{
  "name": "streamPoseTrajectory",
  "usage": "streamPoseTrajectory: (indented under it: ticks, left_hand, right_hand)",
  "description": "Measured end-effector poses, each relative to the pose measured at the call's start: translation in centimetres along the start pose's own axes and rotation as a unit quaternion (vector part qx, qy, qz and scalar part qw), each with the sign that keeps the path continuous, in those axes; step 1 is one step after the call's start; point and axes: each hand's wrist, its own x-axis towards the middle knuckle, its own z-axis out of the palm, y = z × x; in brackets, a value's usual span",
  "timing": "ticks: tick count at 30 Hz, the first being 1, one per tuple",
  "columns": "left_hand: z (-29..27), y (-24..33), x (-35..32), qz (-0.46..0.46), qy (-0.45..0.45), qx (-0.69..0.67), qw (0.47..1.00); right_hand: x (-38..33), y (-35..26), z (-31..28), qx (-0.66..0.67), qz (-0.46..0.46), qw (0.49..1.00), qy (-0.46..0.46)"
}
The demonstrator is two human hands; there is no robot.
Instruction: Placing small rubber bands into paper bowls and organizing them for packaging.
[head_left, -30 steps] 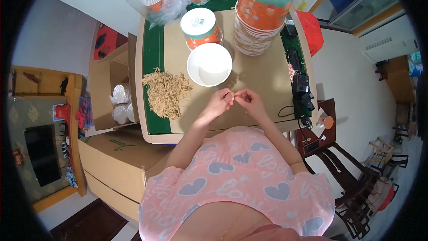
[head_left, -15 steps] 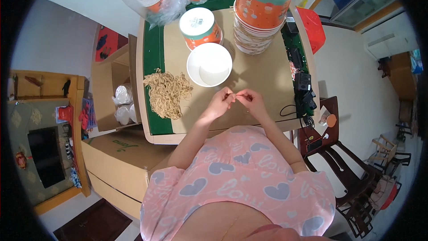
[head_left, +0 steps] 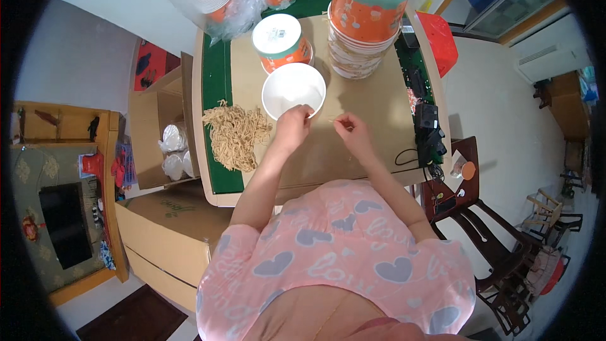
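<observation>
Since the earlier frame our left hand (head_left: 292, 128) has slid up from the middle of the table to the near rim of the white bowl (head_left: 293, 90), while our right hand (head_left: 353, 133) has stayed roughly where it was, so the two hands that were pinching together now sit a little apart. Going by size: the table (head_left: 372, 107) is a pale tan board with a green border, flat and smooth; at twelve to one o'clock stands a tall stack of orange paper tubs (head_left: 363, 19) with ribbed white rims, and at eleven o'clock a single lidded orange tub (head_left: 279, 41). At nine o'clock of the bowl lies a loose heap of dry noodles (head_left: 237, 136), tangled, wiry and brittle-looking. The bowl is open, round, thin-walled and, as far as we can tell, empty. Between our hands runs a thin pale strand (head_left: 334, 119), perhaps a single noodle; the right fingertips are pinched together on its end, and the left fingers curl closed at the bowl's edge, though we cannot tell whether they hold anything. We judge that a light pinch and a steady bowl matter most here, since a strand this dry would snap under any bending
</observation>
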Motion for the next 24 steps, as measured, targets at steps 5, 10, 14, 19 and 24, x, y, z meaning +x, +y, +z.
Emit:
streamPoseTrajectory:
  ticks: [5,10,14,19,24]
  left_hand:
    - [-1.5,0.6,-0.9,-0.073,0.016,-0.217,0.973]
    - [-1.4,0.6,-1.3,-0.058,-0.017,-0.379,0.924]
    - [-1.3,0.3,-1.5,-0.082,-0.078,-0.329,0.938]
    - [-0.8,0.1,-1.7,-0.076,-0.094,-0.303,0.945]
    - [-0.8,0.5,-1.7,-0.058,-0.113,-0.319,0.939]
  right_hand:
    - [0.9,-1.5,2.1,0.017,-0.071,0.997,0.011]
    - [1.2,-1.8,2.7,0.002,-0.091,0.996,0.017]
    - [0.9,-1.5,2.7,0.012,-0.081,0.997,0.014]
    - [0.7,-1.4,2.5,-0.017,-0.089,0.996,0.003]
    - [0.8,-1.0,2.1,-0.052,-0.103,0.993,0.011]
